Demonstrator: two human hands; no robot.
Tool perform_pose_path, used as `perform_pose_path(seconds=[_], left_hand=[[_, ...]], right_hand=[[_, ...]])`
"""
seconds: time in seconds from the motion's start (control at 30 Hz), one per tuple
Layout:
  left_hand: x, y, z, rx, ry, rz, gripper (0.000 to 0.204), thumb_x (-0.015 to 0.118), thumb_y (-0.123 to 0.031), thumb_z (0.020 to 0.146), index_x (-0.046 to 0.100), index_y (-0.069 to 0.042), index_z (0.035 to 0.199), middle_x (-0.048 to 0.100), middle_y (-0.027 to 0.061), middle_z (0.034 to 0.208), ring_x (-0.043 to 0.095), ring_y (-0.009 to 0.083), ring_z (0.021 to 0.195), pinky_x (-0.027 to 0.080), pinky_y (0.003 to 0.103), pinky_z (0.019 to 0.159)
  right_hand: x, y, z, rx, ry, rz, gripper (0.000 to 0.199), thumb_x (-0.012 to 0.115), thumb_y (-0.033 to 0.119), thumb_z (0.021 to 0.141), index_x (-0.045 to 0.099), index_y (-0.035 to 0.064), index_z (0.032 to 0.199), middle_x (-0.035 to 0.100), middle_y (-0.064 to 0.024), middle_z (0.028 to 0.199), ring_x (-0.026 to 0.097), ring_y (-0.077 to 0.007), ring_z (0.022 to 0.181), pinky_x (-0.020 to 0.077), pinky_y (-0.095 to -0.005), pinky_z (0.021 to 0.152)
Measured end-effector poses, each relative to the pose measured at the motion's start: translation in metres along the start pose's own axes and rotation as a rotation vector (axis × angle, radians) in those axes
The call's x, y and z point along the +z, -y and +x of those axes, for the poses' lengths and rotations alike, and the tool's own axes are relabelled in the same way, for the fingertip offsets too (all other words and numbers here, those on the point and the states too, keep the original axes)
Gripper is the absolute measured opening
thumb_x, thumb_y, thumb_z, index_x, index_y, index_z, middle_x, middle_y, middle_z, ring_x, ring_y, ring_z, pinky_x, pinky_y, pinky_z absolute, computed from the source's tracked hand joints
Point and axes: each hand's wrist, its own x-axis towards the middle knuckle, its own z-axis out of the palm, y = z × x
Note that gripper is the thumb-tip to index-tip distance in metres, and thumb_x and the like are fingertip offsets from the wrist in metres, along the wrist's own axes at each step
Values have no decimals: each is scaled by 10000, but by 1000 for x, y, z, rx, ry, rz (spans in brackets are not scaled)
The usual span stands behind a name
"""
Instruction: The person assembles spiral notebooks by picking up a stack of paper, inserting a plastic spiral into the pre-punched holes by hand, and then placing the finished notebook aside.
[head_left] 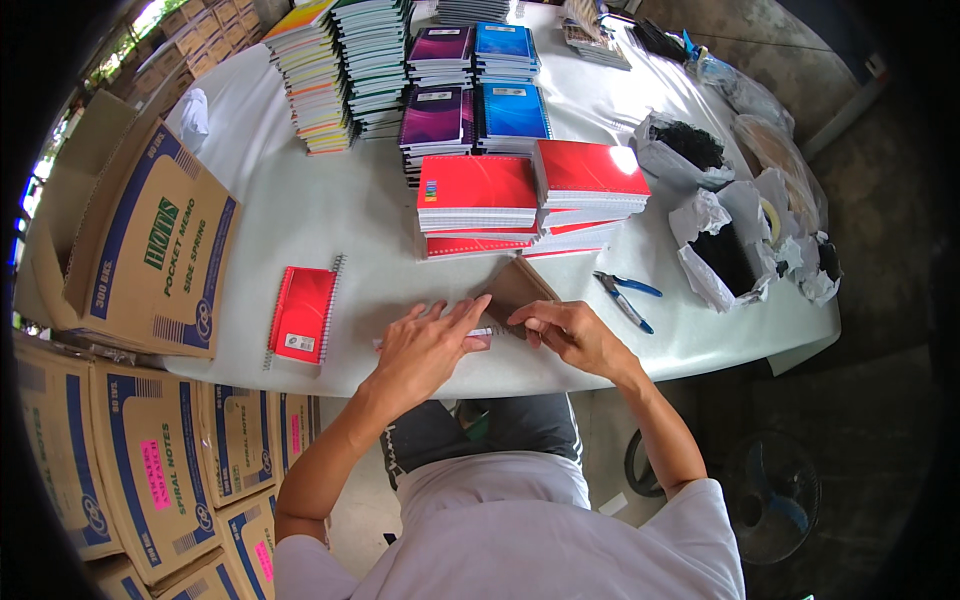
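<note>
A spiral notebook point(518, 283) with a brown cover lies at an angle near the table's front edge, partly hidden by my hands. My left hand point(425, 345) rests over its near left part, with the fingers stretched out and pressing down. Between my hands a short stretch of the coil binding point(494, 331) shows. My right hand point(575, 335) is closed, thumb and fingers pinching at the notebook's coil edge. To the left lie red spiral notebooks point(303, 312), stacked together. Blue-handled pliers point(627, 298) lie open to the right of my right hand.
Stacks of red point(478, 185), purple point(437, 115), blue point(513, 112) and yellow-edged notebooks point(312, 85) stand beyond my hands. Paper-wrapped bundles of black coils point(722, 262) lie at the right. An open carton point(165, 240) stands left; more cartons point(150, 460) are below. A fan point(775, 498) stands lower right.
</note>
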Motion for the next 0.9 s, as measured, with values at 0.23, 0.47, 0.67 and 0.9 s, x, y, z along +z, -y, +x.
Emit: perform_pose_path(seconds=[0.23,0.47,0.67,0.9], left_hand=[[1,-4,1,-54,82,-120,544,613,-321,935,455,-232,1448,681,71,1137,691,310,821,556,446,662],[-2,0,2,-2,118,-151,514,588,-312,953,457,-218,1441,697,64,1057,693,323,745,559,477,635],[-11,-5,3,-108,175,-214,463,617,-314,930,531,-264,1382,715,101,1023,674,354,793,542,466,695],[-15,-2,-6,18,320,-201,457,578,-367,949,504,-308,1396,689,13,1163,697,309,836,576,448,683]], right_hand=[[11,17,-2,-273,-61,-523,267,658,80,856,564,51,1104,584,-123,1013,607,-337,923,503,-443,783],[21,8,4,-404,-68,-599,258,651,96,864,552,35,1095,592,-141,1056,616,-344,958,516,-449,787],[26,29,4,-206,-86,-409,193,614,69,881,566,16,1061,651,-171,966,615,-373,985,521,-452,775],[-6,0,13,-56,2,-399,324,701,119,828,571,21,1107,575,-201,1253,592,-381,1085,520,-448,842]])
